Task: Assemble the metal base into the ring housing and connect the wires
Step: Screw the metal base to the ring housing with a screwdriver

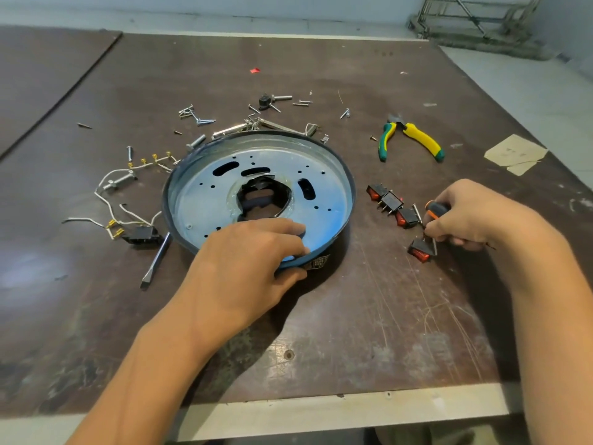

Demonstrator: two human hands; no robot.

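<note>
The round metal base, shiny with slots and a jagged centre hole, sits inside the dark ring housing at the table's middle. My left hand grips the housing's near rim, fingers inside on the base and thumb outside. White wires with brass terminals and a black switch lie left of the ring. My right hand holds an orange-and-black screwdriver handle to the right, beside several red rocker switches.
A flat screwdriver shaft lies by the ring's left edge. Green-yellow pliers rest at the right rear. Loose screws and bolts are scattered behind the ring. Cardboard scraps lie far right. The table's front edge is near.
</note>
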